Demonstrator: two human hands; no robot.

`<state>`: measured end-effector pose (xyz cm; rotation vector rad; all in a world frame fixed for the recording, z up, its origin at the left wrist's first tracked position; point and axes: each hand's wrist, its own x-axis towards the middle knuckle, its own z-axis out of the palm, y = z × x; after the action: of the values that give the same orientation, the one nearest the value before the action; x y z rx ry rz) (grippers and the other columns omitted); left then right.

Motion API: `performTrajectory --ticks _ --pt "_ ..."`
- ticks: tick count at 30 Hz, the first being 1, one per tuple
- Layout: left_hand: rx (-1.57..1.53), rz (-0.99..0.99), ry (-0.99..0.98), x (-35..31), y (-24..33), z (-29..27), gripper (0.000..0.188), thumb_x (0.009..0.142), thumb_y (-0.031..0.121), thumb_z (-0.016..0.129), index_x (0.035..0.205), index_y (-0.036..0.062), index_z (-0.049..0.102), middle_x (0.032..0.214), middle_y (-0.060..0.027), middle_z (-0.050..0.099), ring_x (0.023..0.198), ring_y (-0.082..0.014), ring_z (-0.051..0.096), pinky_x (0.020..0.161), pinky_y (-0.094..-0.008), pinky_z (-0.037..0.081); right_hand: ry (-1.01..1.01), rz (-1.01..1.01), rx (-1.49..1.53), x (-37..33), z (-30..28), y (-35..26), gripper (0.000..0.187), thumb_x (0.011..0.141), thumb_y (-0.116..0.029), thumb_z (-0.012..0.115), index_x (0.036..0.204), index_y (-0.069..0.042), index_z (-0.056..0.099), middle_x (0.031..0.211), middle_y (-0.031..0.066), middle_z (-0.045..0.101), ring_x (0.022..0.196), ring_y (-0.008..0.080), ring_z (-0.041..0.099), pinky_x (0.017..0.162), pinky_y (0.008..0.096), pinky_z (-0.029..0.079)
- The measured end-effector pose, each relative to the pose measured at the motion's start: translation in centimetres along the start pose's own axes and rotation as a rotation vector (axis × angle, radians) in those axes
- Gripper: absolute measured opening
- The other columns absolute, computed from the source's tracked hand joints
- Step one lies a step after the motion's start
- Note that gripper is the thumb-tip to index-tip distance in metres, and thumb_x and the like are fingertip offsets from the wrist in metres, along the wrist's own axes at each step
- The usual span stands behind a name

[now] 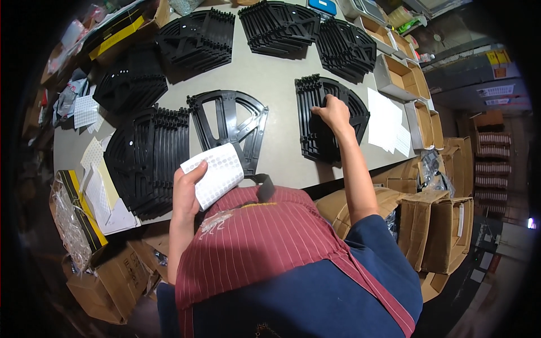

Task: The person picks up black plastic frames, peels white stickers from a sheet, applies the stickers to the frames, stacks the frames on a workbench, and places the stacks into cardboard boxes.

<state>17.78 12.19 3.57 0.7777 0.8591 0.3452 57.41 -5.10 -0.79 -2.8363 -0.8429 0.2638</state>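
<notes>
My left hand [184,188] grips a white sheet of round stickers [217,172], thumb on top, near the table's front edge. Just beyond it lies a single black fan-shaped plastic frame [227,118] with open cut-outs. Over to the right, my right hand [335,114] is at the top of a stack of similar black frames [310,135]. Its thumb and fingers are drawn together there; whatever is between them is too small to make out. Another stack of black frames [149,152] stands left of the sticker sheet, a few small white dots on it.
More frame stacks [279,28] line the table's [270,81] far side. White sheets [386,121] lie at the right, beside open cardboard trays [394,76]. Paper sheets [101,191] and a yellow-black box [84,208] sit at the left edge. Cardboard boxes [442,231] stand below right.
</notes>
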Motion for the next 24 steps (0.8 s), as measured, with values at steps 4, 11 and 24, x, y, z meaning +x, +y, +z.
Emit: performTrajectory --ticks 4,11,24 --pt "-0.03 -0.007 -0.012 0.5 -0.7 -0.2 0.032 0.096 0.006 0.06 0.12 -0.0144 0.061 0.111 -0.0216 0.071 0.096 -0.0265 0.073 0.083 -0.034 0.059 -0.03 0.032 0.027 -0.1 -0.7 -0.7 0.062 0.075 -0.043 0.083 0.111 0.004 0.069 0.105 0.0266 0.071 0.103 0.0399 0.069 0.089 0.0458 0.053" --pt "-0.024 -0.005 -0.047 0.3 -0.3 0.6 0.033 0.096 0.007 0.06 0.122 -0.0137 0.06 0.113 -0.0226 0.07 0.098 -0.0279 0.073 0.085 -0.0353 0.06 -0.023 0.019 -0.003 -0.4 -2.7 -1.0 0.06 0.078 -0.038 0.08 0.118 0.003 0.066 0.107 0.0274 0.071 0.106 0.0408 0.068 0.091 0.0474 0.053" --pt "-0.035 -0.021 -0.09 0.2 -0.3 0.6 0.034 0.096 0.006 0.06 0.123 -0.015 0.059 0.115 -0.0235 0.07 0.1 -0.0283 0.072 0.085 -0.0356 0.059 0.05 -0.174 -0.205 -1.0 -0.4 -1.0 0.038 0.078 -0.018 0.075 0.105 0.003 0.059 0.088 0.0272 0.071 0.089 0.0434 0.07 0.075 0.0514 0.057"
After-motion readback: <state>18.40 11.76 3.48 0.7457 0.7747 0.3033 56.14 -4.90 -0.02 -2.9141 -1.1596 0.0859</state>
